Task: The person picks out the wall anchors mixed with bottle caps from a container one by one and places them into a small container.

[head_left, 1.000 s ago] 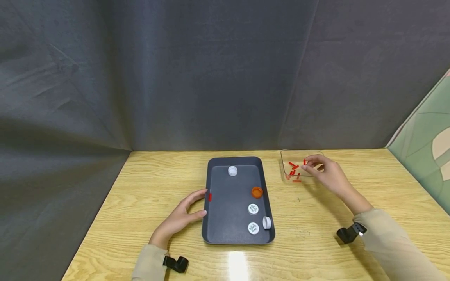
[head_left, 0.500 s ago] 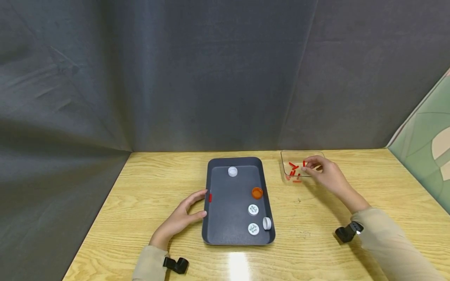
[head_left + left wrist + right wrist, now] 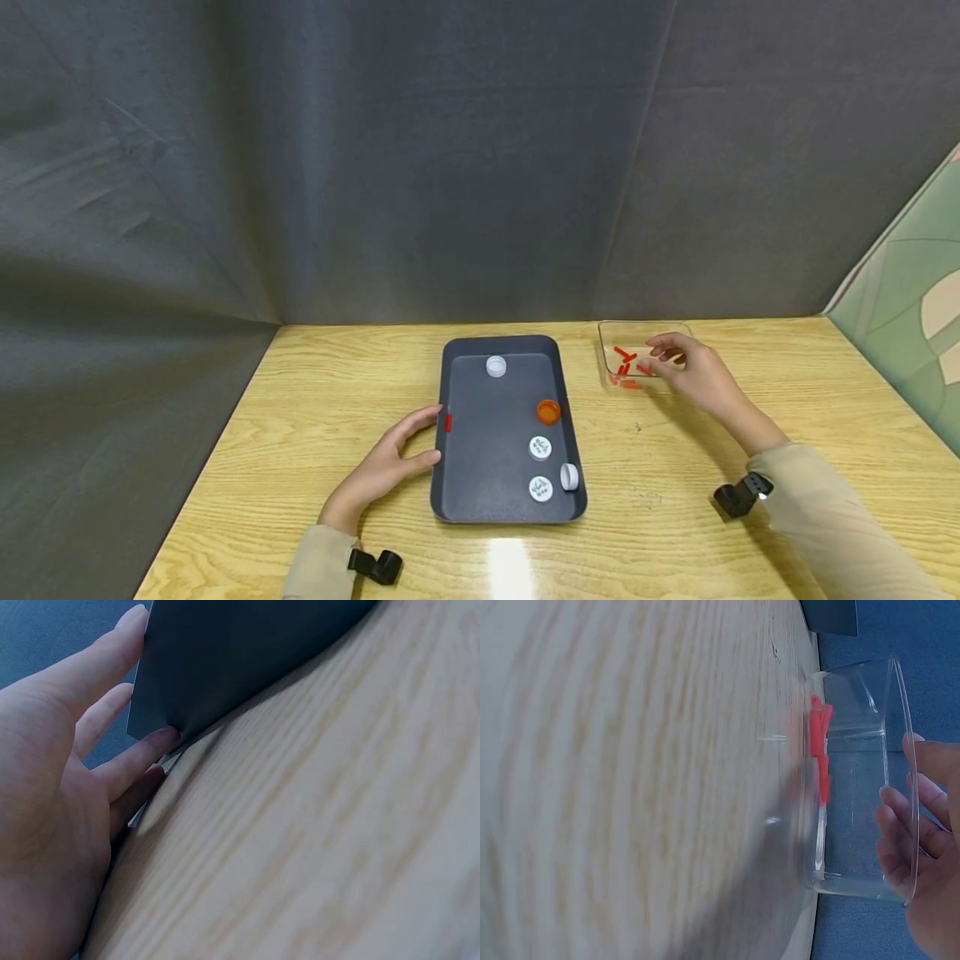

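Observation:
My left hand (image 3: 382, 458) is at the left side of a dark grey tray (image 3: 487, 442), its fingers extended and fingertips touching the tray's edge. In the left wrist view, fingertips press against the tray's outer wall. Over a clear plastic box (image 3: 608, 354) at the back right is my right hand (image 3: 697, 371). Its fingers reach inside past the rim, loosely bent, and nothing shows between them in the right wrist view. Several red sticks (image 3: 820, 742) lie on the box's bottom. One red stick (image 3: 644, 370) lies just below my right fingertips.
Inside the tray are a white cap (image 3: 496, 367), an orange cap (image 3: 548, 412), two white discs with green print, one a disc (image 3: 540, 448), and a white ring-shaped cap (image 3: 569, 477) on edge. A red piece (image 3: 448, 422) lies along the left wall. A dark curtain (image 3: 465, 167) hangs behind.
The red stick that stood upright at my right fingertips now lies in the clear box; the right hand has let go of it. My left hand and the tray have stayed put.

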`<act>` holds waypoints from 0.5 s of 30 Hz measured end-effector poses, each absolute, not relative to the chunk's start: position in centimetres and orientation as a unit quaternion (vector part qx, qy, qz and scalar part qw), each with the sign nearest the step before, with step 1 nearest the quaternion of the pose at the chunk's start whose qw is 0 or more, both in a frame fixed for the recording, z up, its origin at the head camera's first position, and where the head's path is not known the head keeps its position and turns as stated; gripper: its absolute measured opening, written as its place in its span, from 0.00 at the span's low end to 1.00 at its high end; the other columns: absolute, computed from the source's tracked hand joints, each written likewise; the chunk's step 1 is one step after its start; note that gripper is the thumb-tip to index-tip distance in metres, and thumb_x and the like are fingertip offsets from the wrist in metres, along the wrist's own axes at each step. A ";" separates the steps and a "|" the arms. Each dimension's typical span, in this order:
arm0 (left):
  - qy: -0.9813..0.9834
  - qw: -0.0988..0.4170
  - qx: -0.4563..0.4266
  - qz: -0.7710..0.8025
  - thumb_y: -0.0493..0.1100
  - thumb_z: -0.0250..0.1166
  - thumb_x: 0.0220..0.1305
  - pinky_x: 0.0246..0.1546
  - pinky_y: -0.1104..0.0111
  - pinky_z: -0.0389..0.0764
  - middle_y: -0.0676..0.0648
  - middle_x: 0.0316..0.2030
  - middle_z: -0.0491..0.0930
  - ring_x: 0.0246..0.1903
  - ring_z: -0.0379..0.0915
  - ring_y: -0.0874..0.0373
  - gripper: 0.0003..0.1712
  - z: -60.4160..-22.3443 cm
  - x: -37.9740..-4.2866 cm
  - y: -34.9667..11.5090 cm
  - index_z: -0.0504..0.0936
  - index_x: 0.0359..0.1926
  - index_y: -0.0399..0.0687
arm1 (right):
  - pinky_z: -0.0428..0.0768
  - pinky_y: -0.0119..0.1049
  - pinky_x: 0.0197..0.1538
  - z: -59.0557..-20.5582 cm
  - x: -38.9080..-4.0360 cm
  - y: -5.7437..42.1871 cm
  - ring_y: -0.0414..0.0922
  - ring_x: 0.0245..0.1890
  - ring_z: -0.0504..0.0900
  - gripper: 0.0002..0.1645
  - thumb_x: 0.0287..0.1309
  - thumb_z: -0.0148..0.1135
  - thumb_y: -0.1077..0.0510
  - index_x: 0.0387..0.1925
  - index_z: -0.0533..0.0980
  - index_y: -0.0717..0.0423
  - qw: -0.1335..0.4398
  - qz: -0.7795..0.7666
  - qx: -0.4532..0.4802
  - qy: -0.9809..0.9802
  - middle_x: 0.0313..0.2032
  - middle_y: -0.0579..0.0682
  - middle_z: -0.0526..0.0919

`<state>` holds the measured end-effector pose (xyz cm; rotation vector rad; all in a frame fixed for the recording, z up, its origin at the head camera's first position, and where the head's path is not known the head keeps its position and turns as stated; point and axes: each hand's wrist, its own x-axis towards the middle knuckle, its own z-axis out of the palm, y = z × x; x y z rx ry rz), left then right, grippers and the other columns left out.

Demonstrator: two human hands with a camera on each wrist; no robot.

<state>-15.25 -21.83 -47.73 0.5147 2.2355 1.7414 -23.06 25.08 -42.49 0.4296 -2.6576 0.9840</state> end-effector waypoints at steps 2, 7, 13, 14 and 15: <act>0.770 0.131 0.178 0.599 0.40 0.66 0.67 0.70 0.46 0.49 0.45 0.71 0.63 0.72 0.52 0.49 0.38 -47.7 -15.2 -21.8 0.62 0.74 0.53 | 0.75 0.50 0.44 -42.4 -23.0 25.1 0.53 0.38 0.80 0.18 0.61 0.68 0.61 0.49 0.77 0.68 0.135 0.343 0.148 -0.918 0.37 0.57 0.82; 0.769 0.130 0.179 0.600 0.41 0.67 0.67 0.70 0.46 0.48 0.45 0.71 0.63 0.72 0.52 0.48 0.38 -47.7 -15.3 -21.8 0.62 0.74 0.53 | 0.75 0.51 0.44 -42.2 -23.0 25.0 0.54 0.39 0.80 0.18 0.62 0.68 0.62 0.50 0.77 0.67 0.131 0.347 0.148 -0.917 0.39 0.58 0.83; 0.769 0.129 0.180 0.600 0.40 0.66 0.67 0.70 0.46 0.48 0.45 0.71 0.63 0.72 0.53 0.48 0.38 -47.7 -15.3 -21.7 0.62 0.74 0.52 | 0.76 0.50 0.43 -41.9 -23.1 24.4 0.53 0.38 0.80 0.16 0.61 0.67 0.64 0.49 0.78 0.68 0.135 0.345 0.160 -0.915 0.39 0.58 0.84; 0.769 0.129 0.179 0.600 0.40 0.66 0.67 0.70 0.46 0.49 0.45 0.71 0.64 0.72 0.53 0.48 0.38 -47.7 -15.4 -21.7 0.62 0.74 0.52 | 0.76 0.50 0.43 -41.9 -23.1 24.3 0.53 0.38 0.80 0.16 0.61 0.67 0.64 0.49 0.78 0.68 0.136 0.345 0.163 -0.914 0.39 0.58 0.84; 0.769 0.129 0.179 0.600 0.40 0.66 0.67 0.70 0.46 0.49 0.45 0.71 0.64 0.72 0.53 0.48 0.38 -47.7 -15.4 -21.8 0.62 0.74 0.52 | 0.76 0.50 0.43 -41.8 -23.1 24.1 0.52 0.38 0.80 0.16 0.61 0.67 0.64 0.49 0.78 0.68 0.136 0.345 0.166 -0.914 0.39 0.58 0.84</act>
